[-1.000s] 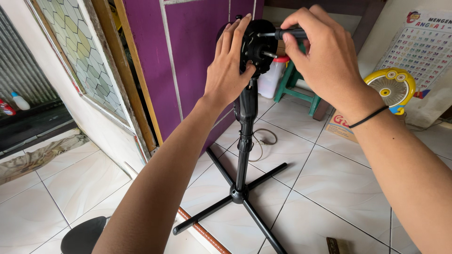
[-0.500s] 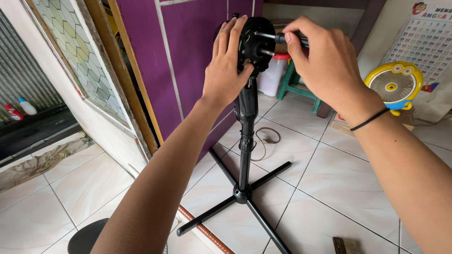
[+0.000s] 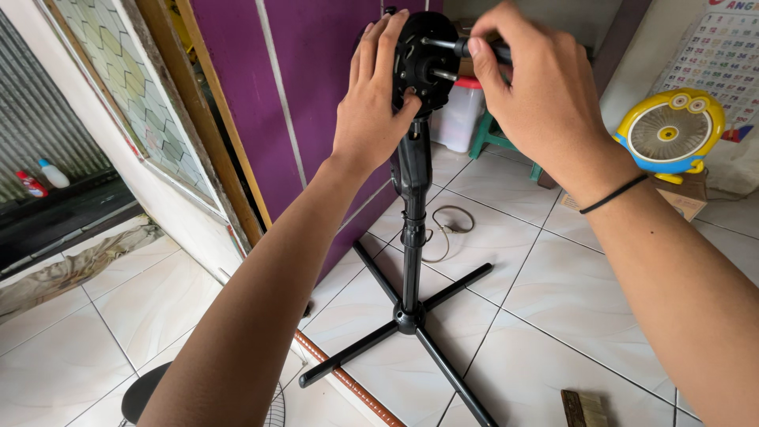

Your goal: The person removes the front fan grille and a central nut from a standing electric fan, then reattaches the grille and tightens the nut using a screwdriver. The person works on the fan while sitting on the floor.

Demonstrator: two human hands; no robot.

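A black stand fan without blades or grille stands on a cross-shaped base (image 3: pixel 407 316) on the tiled floor. Its round black motor head (image 3: pixel 425 59) sits at the top of the pole (image 3: pixel 411 237). My left hand (image 3: pixel 371 103) wraps the left side and back of the motor head, thumb on its front. My right hand (image 3: pixel 530 87) grips a dark tool handle (image 3: pixel 500 52) whose metal shaft (image 3: pixel 443 44) points into the front of the motor head. A black band circles my right wrist.
A purple door (image 3: pixel 316 95) and wooden frame stand behind the fan. A small yellow-and-blue fan (image 3: pixel 670 134) sits at the right. A clear plastic container (image 3: pixel 458 119), a green stool (image 3: pixel 494 134), a loose cord (image 3: pixel 447 229), a fan grille (image 3: pixel 273 407) and a brush (image 3: pixel 583 409) lie around.
The view has shifted slightly; both hands stay on the motor head, with my right hand still working the tool at its front.
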